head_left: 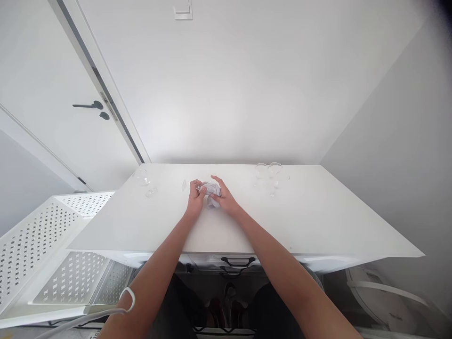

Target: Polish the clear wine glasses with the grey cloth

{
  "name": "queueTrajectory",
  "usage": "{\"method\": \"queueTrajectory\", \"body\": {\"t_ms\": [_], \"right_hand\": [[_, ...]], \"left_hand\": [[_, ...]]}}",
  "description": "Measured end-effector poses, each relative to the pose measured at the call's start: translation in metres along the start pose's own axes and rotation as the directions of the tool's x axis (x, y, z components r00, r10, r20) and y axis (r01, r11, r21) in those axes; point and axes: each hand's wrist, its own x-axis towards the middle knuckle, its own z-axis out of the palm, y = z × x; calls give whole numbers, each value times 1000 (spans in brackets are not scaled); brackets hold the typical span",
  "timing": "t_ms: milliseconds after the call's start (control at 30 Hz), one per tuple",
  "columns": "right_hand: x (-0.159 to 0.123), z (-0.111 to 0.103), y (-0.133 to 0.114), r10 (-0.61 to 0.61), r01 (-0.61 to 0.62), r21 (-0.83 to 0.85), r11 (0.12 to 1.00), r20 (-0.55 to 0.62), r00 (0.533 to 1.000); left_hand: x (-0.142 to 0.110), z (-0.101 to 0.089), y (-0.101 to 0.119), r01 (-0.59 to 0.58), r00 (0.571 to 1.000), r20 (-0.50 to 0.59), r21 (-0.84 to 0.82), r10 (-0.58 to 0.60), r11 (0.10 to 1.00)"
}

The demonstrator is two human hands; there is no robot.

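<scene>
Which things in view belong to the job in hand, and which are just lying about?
In the job:
- pale cloth, between the left hand and right hand
- white cabinet top, beneath them
- probably the clear glasses on the right, untouched

Just about:
- white cable
- white perforated panel
- door handle
- wall switch

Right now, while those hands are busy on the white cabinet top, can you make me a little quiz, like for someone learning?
1. True or false: the left hand and right hand are both at the pale cloth.
2. Where is the clear glassware standing apart from the hands? A: only left of them. B: only right. C: on both sides.
3. Fill in: the dark handle is on the ____.

Key: 1. True. 2. C. 3. Door.
</scene>
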Motion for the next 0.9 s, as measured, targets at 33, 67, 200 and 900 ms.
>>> {"method": "queueTrajectory", "body": {"t_ms": [33, 67, 200, 900], "right_hand": [[0, -1, 0, -1, 0, -18, 1000, -55, 998], [0, -2, 1, -5, 1, -35, 999, -120, 993], [-1, -3, -1, -7, 8, 6, 1000, -220, 975], [-7, 3, -5, 21, -20, -6, 1000, 64, 998]], "left_hand": [[1, -1, 0, 15, 1000, -24, -4, -15, 1000], [2, -2, -1, 40, 998, -52, -8, -40, 999], [4, -5, -1, 117, 978, -172, -38, -122, 992], [-5, -1, 7, -44, 997, -63, 120, 52, 992]]}}
